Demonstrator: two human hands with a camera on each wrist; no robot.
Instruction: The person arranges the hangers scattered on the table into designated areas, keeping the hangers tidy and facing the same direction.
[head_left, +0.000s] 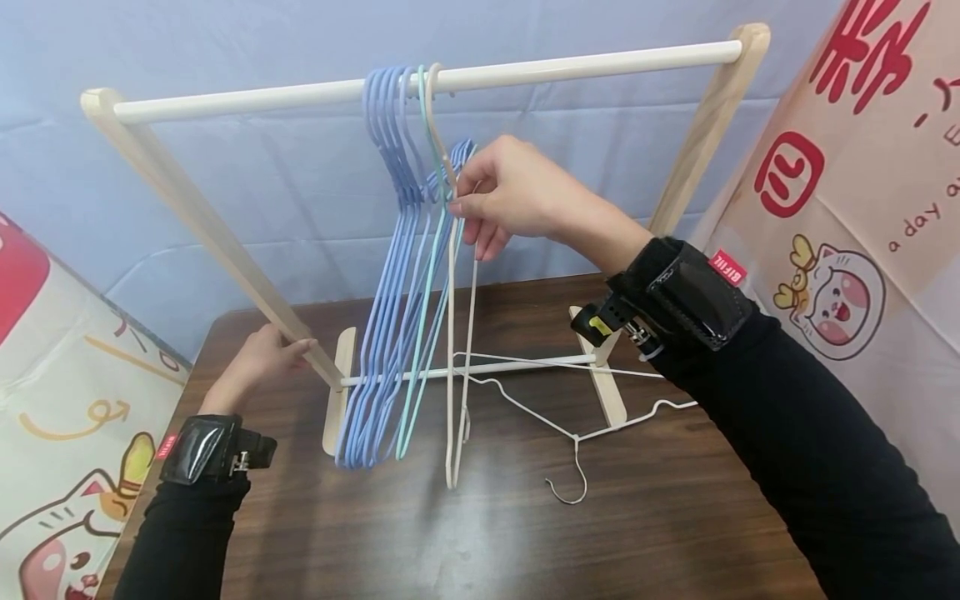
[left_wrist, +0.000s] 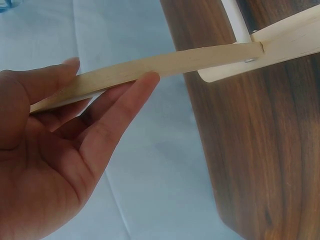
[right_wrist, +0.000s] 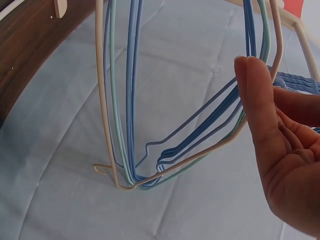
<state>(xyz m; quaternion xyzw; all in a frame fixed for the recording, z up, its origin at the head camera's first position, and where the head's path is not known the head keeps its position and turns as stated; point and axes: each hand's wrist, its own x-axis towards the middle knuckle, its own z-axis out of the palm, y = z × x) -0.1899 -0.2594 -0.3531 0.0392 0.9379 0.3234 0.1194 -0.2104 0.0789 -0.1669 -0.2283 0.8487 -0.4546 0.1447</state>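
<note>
A wooden clothes rack (head_left: 525, 78) with a pale rail stands on a brown table. Several blue hangers (head_left: 378, 275) hang together on its rail, with a mint-green hanger (head_left: 421, 367) and a beige hanger (head_left: 451, 350) to their right. My right hand (head_left: 517, 192) pinches the beige hanger near the base of its hook, which sits over the rail. With thumb and fingers on either side, my left hand (left_wrist: 60, 135) holds the rack's left post (left_wrist: 135, 70) low down. A white hanger (head_left: 577, 435) lies on the table, its hook toward me; the right sleeve covers one end.
The brown table (head_left: 360, 533) extends toward me in front of the rack. Behind it hangs a light blue cloth (head_left: 247, 42). Printed cloths with cartoon cats stand at the left (head_left: 67, 417) and right (head_left: 870, 208). A low white crossbar (head_left: 517, 364) joins the rack's feet.
</note>
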